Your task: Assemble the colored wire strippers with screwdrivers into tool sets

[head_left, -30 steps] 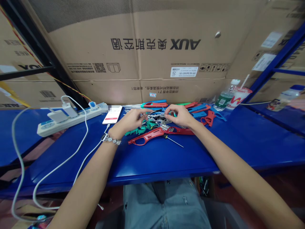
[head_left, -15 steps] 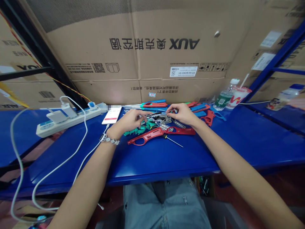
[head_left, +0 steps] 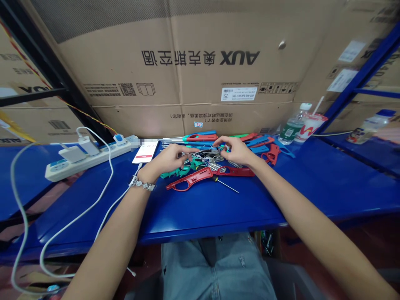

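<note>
The thin, dark, stick-like piece [head_left: 206,149] is at twelve o'clock from me, over a messy pile of small metal and green plastic bits [head_left: 198,161]. My left hand [head_left: 174,158] seems to pinch its nine o'clock end. My right hand [head_left: 235,150] curls its fingers near three o'clock; I can't tell what they hold. It looks light and stiff, so I'd pinch its middle gently.

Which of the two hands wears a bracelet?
The left hand: a silver bracelet sits on its wrist, while the right hand has a bare wrist.
</note>
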A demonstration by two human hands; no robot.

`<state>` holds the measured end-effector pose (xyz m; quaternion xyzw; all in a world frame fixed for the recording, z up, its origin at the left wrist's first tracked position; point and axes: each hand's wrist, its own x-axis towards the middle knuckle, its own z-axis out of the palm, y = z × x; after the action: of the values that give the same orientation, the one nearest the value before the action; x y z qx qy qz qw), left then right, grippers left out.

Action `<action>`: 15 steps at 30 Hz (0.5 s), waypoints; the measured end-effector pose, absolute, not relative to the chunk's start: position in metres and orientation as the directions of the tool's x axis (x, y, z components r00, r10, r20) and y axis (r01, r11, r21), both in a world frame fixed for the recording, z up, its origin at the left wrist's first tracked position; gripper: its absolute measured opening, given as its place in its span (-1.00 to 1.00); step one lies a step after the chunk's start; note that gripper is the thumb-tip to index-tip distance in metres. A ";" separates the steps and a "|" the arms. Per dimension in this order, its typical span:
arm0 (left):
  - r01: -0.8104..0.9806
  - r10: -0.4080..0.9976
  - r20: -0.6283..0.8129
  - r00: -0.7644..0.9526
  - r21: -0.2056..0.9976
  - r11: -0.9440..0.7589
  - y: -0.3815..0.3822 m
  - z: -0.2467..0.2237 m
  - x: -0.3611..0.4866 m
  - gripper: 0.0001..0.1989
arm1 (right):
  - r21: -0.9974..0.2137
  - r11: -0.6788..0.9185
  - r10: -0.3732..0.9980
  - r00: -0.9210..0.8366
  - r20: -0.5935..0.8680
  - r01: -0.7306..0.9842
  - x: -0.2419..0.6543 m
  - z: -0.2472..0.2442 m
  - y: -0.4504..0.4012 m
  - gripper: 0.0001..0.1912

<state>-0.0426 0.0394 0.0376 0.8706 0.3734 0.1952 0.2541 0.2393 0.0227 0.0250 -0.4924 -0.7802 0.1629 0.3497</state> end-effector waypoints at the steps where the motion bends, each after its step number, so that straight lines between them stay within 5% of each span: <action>1: 0.554 0.745 0.145 0.651 0.581 -0.596 0.040 0.038 -0.043 -0.53 | -0.621 0.476 0.877 -0.290 0.382 0.623 0.239 0.026 0.023 -0.63; 7: 0.625 0.702 0.210 0.681 0.334 -0.706 0.032 0.044 -0.038 -0.48 | -0.630 0.526 0.850 -0.340 0.402 0.571 0.228 0.029 0.022 -0.71; 15: 0.673 0.673 0.285 0.682 0.115 -0.731 0.023 0.050 -0.033 -0.49 | -0.351 0.613 0.774 -0.448 0.447 0.708 0.200 0.023 0.021 -0.85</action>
<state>-0.0326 0.0233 0.0496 0.9171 0.3671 0.1555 0.0004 0.2002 0.0213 0.0234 -0.4362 -0.8490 0.0567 0.2926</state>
